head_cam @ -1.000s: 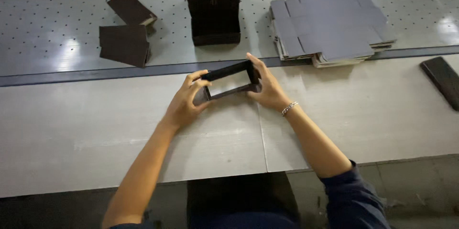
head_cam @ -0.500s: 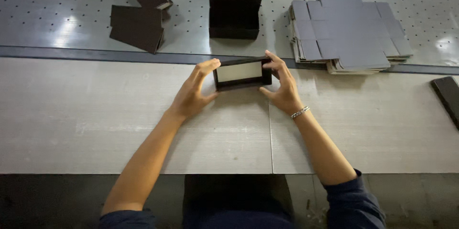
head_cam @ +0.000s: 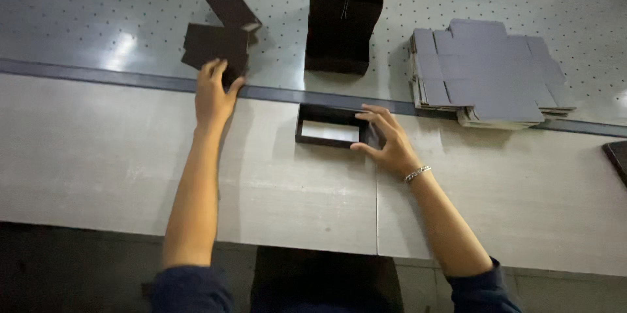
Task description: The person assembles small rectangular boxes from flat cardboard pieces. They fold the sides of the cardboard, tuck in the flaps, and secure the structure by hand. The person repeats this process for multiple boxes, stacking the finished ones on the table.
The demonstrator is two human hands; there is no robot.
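Pale grey worktable (head_cam: 98, 156), dark strip along its far edge. Beyond it, a perforated metal surface (head_cam: 78, 19) carrying a tall stack of black boxes (head_cam: 343, 16) and a pile of flat grey die-cut cardboard blanks (head_cam: 486, 74). Shallow black open tray with pale interior (head_cam: 330, 127) lies flat near the strip. Right hand (head_cam: 385, 140) touches its right end, fingers spread, not clasping. Left hand (head_cam: 214, 94) rests open on a flat dark cardboard piece (head_cam: 215, 45); another lies just behind.
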